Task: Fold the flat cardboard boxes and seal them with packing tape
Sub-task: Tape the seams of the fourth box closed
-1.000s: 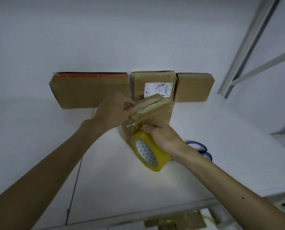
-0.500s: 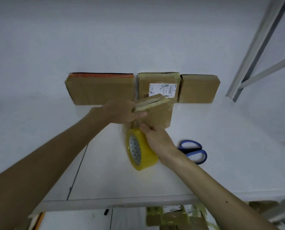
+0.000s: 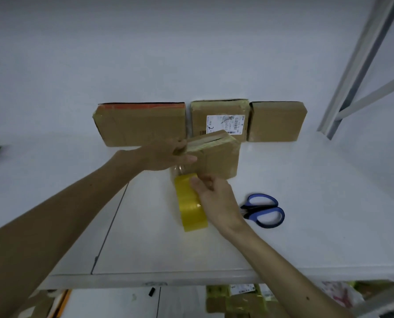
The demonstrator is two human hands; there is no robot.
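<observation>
A small brown cardboard box [image 3: 216,157] stands on the white table [image 3: 145,249], its top flaps closed and covered with tape. My left hand [image 3: 166,154] holds the box's upper left corner, thumb along the front face. My right hand [image 3: 214,198] grips a yellow roll of packing tape [image 3: 190,204], held edge-on just below the box. A clear strip of tape runs from the roll up the box's left front side.
Three sealed cardboard boxes lean against the wall: a wide one [image 3: 141,125], a labelled one [image 3: 219,118] and a plain one [image 3: 276,121]. Blue-handled scissors [image 3: 263,210] lie right of my right hand. A metal rack frame [image 3: 356,72] rises at the right. More boxes sit under the table edge.
My right hand has turned the tape roll edge-on and drawn it down and toward me, away from the box. My left hand stays on the box's upper corner.
</observation>
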